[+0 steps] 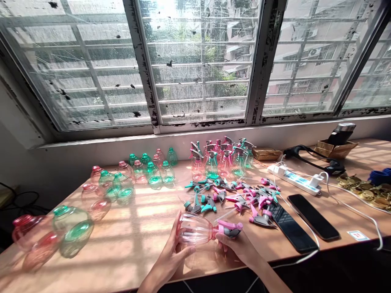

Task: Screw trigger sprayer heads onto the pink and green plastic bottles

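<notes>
My left hand (pixel 172 254) is wrapped around the body of a clear pink plastic bottle (pixel 195 229) that lies sideways above the near table edge. My right hand (pixel 233 246) grips the pink and grey trigger sprayer head (pixel 228 228) sitting at the bottle's neck. Just beyond lies a pile of loose pink and teal sprayer heads (pixel 235 199). Behind it stands a group of finished spray bottles (pixel 221 160) with heads fitted. Empty pink and green bottles (pixel 122 187) without heads are spread over the left half of the wooden table (pixel 146 228).
Two dark phones (pixel 305 221) lie flat at the right, next to a white power strip (pixel 295 178) with cables. Gold-coloured caps (pixel 366 189), small woven baskets (pixel 334 148) and a black strap sit at the far right. A barred window runs behind the table.
</notes>
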A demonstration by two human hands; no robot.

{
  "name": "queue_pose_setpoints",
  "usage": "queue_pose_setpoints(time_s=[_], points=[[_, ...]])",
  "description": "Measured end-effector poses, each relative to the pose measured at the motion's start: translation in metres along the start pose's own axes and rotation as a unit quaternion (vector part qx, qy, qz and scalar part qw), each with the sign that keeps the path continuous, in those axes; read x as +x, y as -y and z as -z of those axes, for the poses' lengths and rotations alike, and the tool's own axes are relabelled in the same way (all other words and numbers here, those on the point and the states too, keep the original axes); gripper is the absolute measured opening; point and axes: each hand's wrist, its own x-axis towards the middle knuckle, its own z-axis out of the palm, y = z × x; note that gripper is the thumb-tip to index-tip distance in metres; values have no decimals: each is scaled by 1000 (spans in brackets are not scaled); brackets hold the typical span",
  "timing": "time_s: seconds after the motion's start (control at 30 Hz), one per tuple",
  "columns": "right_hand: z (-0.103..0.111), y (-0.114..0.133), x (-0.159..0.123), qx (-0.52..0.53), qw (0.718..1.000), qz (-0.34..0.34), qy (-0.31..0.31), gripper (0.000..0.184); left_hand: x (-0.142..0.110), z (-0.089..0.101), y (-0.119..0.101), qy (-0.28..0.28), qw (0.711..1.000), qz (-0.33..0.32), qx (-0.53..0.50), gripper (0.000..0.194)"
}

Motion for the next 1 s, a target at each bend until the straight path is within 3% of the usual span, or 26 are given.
queue_pose_setpoints(time_s=[0.2,0.57,0.77,1.0], points=[[0,2,1,4,1000,-5,10,66,2,4,3,1,1000,7,14,95],[4,-7,0,0,1000,9,13,74,5,1,10,-12,1000,-1,-3,118],[3,-6,0,-13,1000,8,13,55,0,-1,-3,-1,1000,-6,-2,104],[1,-1,1,-7,1000,4,11,64,2,-1,0,-5,1000,-10,-10,111]])
